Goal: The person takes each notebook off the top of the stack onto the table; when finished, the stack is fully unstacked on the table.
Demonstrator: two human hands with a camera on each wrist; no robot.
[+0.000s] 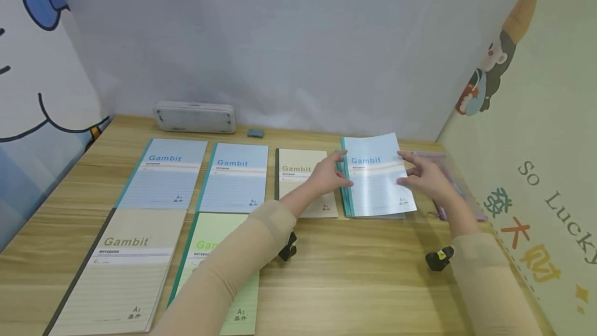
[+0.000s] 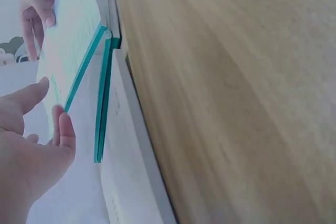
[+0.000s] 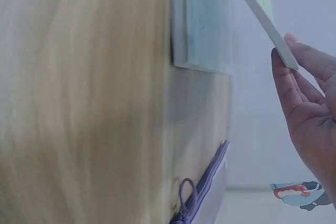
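A blue notebook (image 1: 380, 175) with a teal spine is held tilted above a stack of teal-spined notebooks (image 2: 104, 103). My left hand (image 1: 326, 174) pinches it at the spine edge, thumb on the cover side in the left wrist view. Its opposite edge is pinched by my right hand (image 1: 429, 178); in the right wrist view the right hand (image 3: 312, 90) has thumb and fingers on either side of that edge. Below the raised notebook, a lower notebook (image 3: 207, 24) of the stack lies on the table. The stack's covers are mostly hidden in the head view.
A beige notebook (image 1: 294, 165) lies left of the stack. Two blue notebooks (image 1: 168, 172), a large beige notebook (image 1: 121, 274) and a green notebook (image 1: 242, 279) lie farther left. At the back are a pencil case (image 1: 195, 117) and an eraser (image 1: 255, 133). A purple-edged pouch (image 1: 450, 180) lies right.
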